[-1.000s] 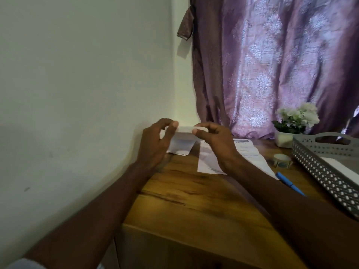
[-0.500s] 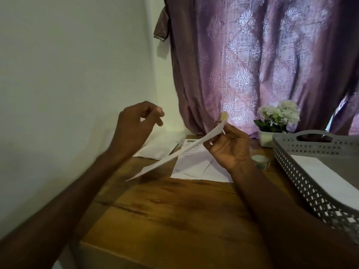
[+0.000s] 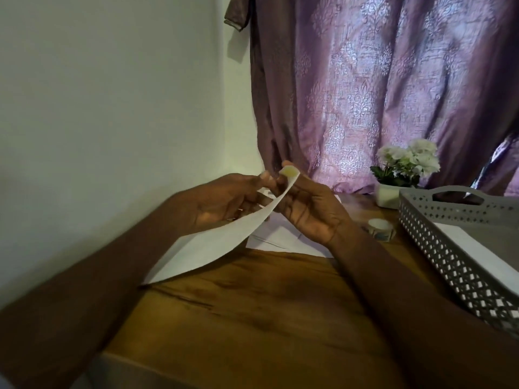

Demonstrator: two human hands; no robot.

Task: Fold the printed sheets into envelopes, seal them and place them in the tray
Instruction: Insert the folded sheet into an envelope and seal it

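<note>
The right hand [image 3: 311, 209] pinches the far end of an envelope [image 3: 224, 242] held in the air above the tabletop [image 3: 252, 318], a small yellowish sticker [image 3: 289, 172] at its fingertip, while the left hand [image 3: 222, 200] curls its fingers against the same end. This looks like the sealing step. Next the sticker must be pressed flat over the flap, then the envelope goes into the grey tray [image 3: 438, 248] at the right.

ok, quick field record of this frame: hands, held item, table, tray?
left hand: fingers at the sheet's top end
right hand: pinching the sheet's top end
sheet: held in the air over the table, curving down toward the person
sticker: yellowish, on a fingertip at the sheet's top
table: papers, tape roll, flower pot
tray: at right, white paper inside
</note>
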